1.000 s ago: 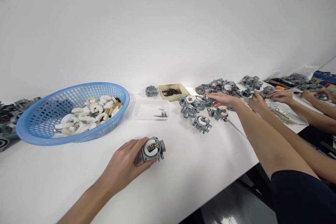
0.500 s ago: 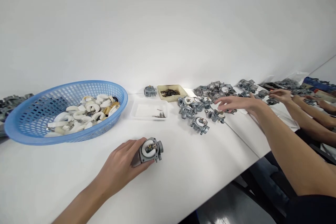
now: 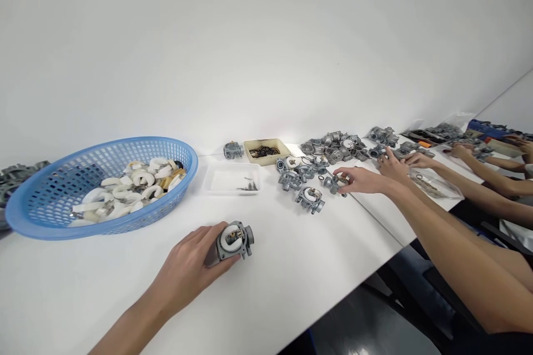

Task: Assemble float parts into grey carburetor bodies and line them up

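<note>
My left hand [image 3: 194, 258] is wrapped round a grey metal carburetor [image 3: 234, 241], keeping it at the front of the white table. A white ring-shaped float shows in its upturned open side, with brass parts in the middle. My right hand [image 3: 360, 180] reaches far out to the right, its fingertips closed on another carburetor [image 3: 332, 184] that they partly cover. Close by lie a carburetor with a white float [image 3: 310, 198] and several more carburetors [image 3: 291, 177] in a loose group.
A blue basket [image 3: 191, 172] of white and yellowish floats stands at left. Behind are a clear tray [image 3: 212, 180] with small pointed parts and a cream tray [image 3: 283, 150] of black rings. A thin rod [image 3: 377, 219] lies at right, near co-workers' hands [image 3: 391, 163].
My right hand has come down from above the carburetors, and its fingers have closed on one of them. My left hand keeps its hold. The view has shifted slightly.
</note>
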Motion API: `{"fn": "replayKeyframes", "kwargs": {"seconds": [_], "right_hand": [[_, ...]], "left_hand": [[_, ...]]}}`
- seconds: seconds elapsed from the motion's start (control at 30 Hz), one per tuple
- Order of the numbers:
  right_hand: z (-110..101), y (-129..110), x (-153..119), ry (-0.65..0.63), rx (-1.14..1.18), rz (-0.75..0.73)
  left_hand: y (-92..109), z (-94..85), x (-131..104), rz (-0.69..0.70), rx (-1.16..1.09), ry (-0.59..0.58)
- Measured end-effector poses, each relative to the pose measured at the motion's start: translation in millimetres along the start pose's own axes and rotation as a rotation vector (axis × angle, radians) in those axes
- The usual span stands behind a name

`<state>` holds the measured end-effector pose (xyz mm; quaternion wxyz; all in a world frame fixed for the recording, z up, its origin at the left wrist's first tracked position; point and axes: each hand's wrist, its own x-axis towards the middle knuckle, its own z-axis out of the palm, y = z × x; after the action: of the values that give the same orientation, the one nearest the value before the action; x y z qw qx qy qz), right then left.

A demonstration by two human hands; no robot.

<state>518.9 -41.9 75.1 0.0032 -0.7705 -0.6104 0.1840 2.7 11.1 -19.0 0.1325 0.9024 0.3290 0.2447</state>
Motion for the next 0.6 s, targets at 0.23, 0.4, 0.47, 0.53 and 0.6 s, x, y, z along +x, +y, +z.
{"fn": "replayKeyframes", "kwargs": {"seconds": [0.23, 0.4, 0.47, 0.53, 0.6], "right_hand": [[-5.9, -7.0, -22.6, -0.084, -0.050, -0.017], [-20.7, -20.2, -24.3, -0.048, -0.081, -0.037], [-25.9, -32.6, -12.5, 0.029, -0.098, -0.079], [-26.1, -48.7, 4.8, 0.100, -0.134, -0.134], [-19.9, -65.8, 24.0, 0.139, -0.192, -0.179]], "left_hand": [[1.2, -1.5, -1.8, -0.013, -0.019, -0.019], [1.2, -1.4, -1.1, -0.015, -0.026, -0.012], [-0.1, -0.5, -1.8, -0.013, -0.031, -0.008], [-1.9, 0.6, -3.0, -0.012, -0.028, -0.007], [-3.6, 1.5, -4.0, -0.012, -0.017, -0.008]]}}
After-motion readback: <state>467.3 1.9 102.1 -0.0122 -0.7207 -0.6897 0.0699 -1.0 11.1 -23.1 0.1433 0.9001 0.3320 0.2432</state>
